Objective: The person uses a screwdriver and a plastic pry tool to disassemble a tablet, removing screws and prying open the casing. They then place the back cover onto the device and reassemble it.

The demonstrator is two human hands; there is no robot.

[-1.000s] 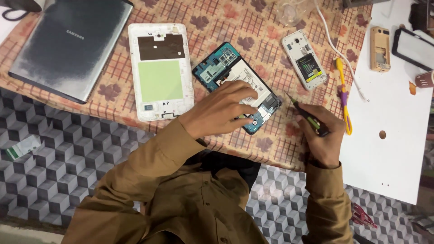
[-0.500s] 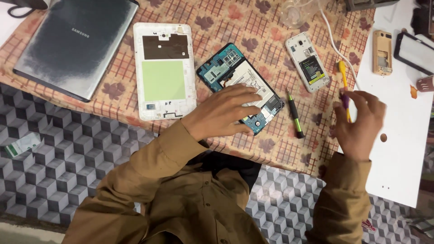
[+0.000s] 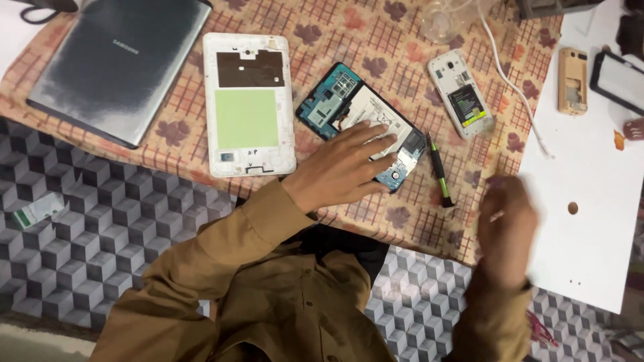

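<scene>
Flat, left hand (image 3: 342, 169) fingers (image 3: 376, 137) pressing opened phone (image 3: 362, 124)

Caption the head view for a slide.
Left hand steadies an opened phone on a patterned cloth; blurred right hand hovers near a screwdriver.

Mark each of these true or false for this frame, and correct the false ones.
1. The left hand rests on the opened phone. True.
2. The right hand grips the green-and-black screwdriver. False: the tool lies on the cloth, apart from the blurred hand.
3. The white tablet back lies left of the opened phone. True.
4. The grey laptop lies on the white board. False: it lies on the patterned cloth, at the far left.
</scene>
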